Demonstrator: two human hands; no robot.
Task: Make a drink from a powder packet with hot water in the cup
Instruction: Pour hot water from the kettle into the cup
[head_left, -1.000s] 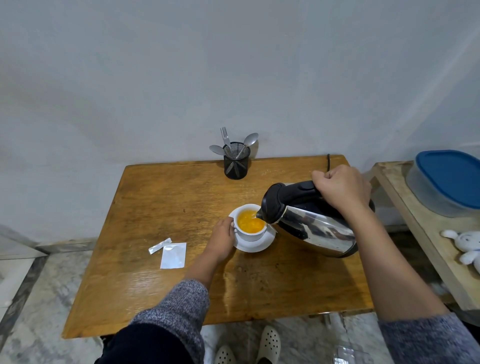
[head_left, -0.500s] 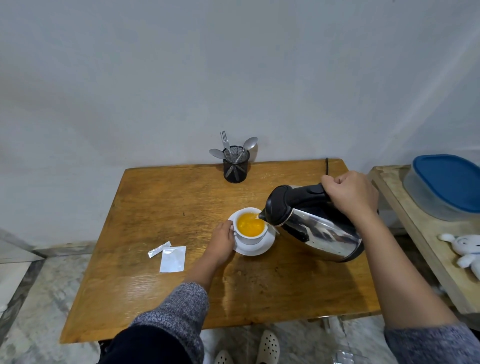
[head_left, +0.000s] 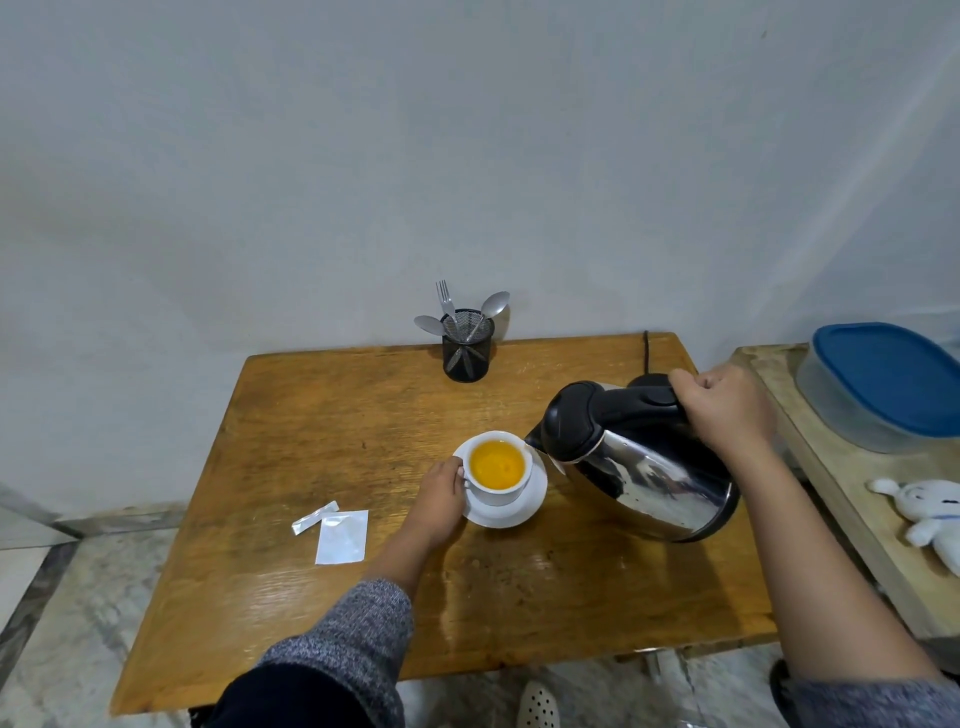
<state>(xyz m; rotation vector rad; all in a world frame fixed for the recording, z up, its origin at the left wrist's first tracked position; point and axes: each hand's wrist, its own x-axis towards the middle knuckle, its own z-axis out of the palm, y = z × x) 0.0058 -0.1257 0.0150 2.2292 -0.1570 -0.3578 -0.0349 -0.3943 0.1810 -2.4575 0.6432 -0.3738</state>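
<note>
- head view: your right hand (head_left: 727, 408) is clenched round the handle of the kettle (head_left: 644, 467), which tilts with its spout toward the cup (head_left: 498, 467) and just beside the rim; no stream shows.
- head view: your left hand (head_left: 439, 499) curls against the cup's left side at the handle, steadying it on the saucer (head_left: 519, 514) near the middle of the table (head_left: 322, 415).
- the cup is nearly full of orange drink, so pouring looks done. the torn packet (head_left: 342, 536) lies left of your left hand.
- the coming move, likely stirring, turns on the spoon (head_left: 488, 309): it stands in the holder (head_left: 466, 353) beyond the cup, handle down. your left hand is nearer and easier to free.
</note>
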